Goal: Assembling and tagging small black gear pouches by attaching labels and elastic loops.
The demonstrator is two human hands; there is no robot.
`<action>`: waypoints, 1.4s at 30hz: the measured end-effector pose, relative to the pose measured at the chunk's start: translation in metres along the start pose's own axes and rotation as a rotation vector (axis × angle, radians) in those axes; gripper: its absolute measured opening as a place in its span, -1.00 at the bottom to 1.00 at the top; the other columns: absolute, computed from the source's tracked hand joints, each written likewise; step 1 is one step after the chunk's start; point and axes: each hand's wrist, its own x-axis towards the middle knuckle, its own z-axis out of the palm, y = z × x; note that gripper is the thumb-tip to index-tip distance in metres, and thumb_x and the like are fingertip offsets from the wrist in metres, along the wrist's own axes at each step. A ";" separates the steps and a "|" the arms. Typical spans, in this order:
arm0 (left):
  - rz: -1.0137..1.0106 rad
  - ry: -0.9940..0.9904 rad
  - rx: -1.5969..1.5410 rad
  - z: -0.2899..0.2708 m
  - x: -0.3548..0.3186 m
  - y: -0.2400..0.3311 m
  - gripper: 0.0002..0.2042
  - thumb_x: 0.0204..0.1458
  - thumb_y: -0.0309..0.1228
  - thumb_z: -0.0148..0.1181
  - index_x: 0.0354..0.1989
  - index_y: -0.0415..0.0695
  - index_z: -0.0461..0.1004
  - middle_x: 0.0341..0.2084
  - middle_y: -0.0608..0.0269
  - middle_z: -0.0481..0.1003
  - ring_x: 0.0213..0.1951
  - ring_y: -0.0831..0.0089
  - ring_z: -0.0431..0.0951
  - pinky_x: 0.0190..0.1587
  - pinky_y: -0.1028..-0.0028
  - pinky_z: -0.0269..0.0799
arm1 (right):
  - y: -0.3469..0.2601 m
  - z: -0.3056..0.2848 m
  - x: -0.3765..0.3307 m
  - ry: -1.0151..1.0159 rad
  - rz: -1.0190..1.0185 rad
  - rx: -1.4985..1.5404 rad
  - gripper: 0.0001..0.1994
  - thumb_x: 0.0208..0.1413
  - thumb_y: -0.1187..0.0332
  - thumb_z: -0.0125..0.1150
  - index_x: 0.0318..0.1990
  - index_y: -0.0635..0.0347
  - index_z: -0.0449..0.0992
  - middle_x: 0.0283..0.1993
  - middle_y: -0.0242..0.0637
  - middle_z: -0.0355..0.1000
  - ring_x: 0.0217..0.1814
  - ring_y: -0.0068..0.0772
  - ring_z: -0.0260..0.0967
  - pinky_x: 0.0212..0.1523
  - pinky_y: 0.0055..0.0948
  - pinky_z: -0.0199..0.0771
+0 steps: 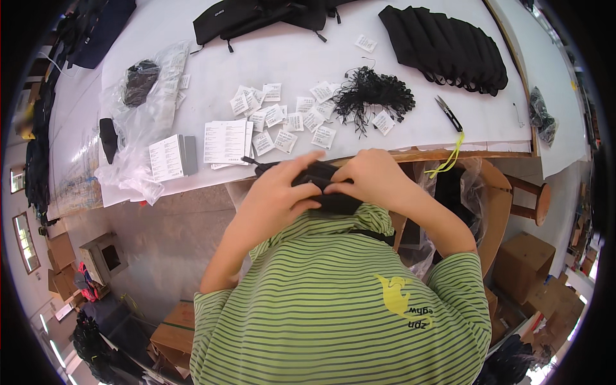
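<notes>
Close against my waist, at the table's front edge, I hold a black fabric pouch (340, 204) with a pull tab sticking out at its left end. My left hand (279, 192) grips the pouch's left part, thumb and fingers bent around the fabric. From the other side my right hand (369, 179) pinches its upper edge. What lies inside the pouch is hidden. Just beyond my hands, small white printed packets (285, 140) are scattered on the table. A stack of white printed cards (224, 142) lies left of them, beside a second card stack (167, 158).
A tangle of black cords (375, 96) and black thread snips (449, 114) with a yellow cord lie to the right. Black pouches (256, 22) and a row of black fabric pieces (446, 51) lie farther back. Clear plastic bags (138, 128) sit left; a cardboard box (497, 212) stands right.
</notes>
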 end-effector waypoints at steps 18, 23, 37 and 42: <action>-0.145 -0.053 0.005 -0.003 0.031 -0.095 -0.68 -0.17 -0.51 0.27 -0.17 -0.09 0.41 -0.28 0.27 0.42 -0.16 0.30 0.37 -0.06 0.38 0.29 | 0.006 0.003 -0.012 -0.128 -0.101 0.125 -0.70 -0.13 0.06 0.33 -0.46 0.14 0.59 -0.73 -0.25 0.32 -0.62 -0.19 0.34 -0.51 -0.36 0.29; -0.142 -0.117 0.142 0.002 0.035 -0.110 -0.68 -0.23 -0.52 0.29 -0.26 -0.10 0.35 -0.35 0.20 0.39 -0.15 0.25 0.36 -0.03 0.33 0.27 | 0.007 0.008 -0.017 -0.075 -0.192 0.059 -0.73 -0.11 0.09 0.32 -0.49 0.11 0.60 -0.70 -0.28 0.35 -0.59 -0.23 0.36 -0.50 -0.35 0.31; -0.106 0.412 0.001 -0.011 0.008 -0.032 -0.76 -0.12 -0.41 0.32 -0.24 -0.09 0.50 -0.12 0.22 0.38 -0.01 0.33 0.34 0.03 0.35 0.25 | -0.004 -0.021 -0.002 0.213 -0.309 -0.298 -0.80 -0.19 0.18 0.36 -0.54 0.08 0.57 -0.74 -0.41 0.30 -0.64 -0.35 0.30 -0.55 -0.39 0.28; -0.240 0.955 -1.135 0.036 -0.010 -0.043 -0.38 -0.05 -0.43 0.29 0.18 -0.23 0.13 0.03 0.20 0.30 0.14 0.36 0.26 0.18 0.34 0.18 | -0.025 -0.016 0.012 0.538 -0.295 -0.061 -0.81 -0.25 0.25 0.43 -0.52 0.12 0.58 -0.75 -0.40 0.27 -0.69 -0.41 0.23 -0.63 -0.45 0.15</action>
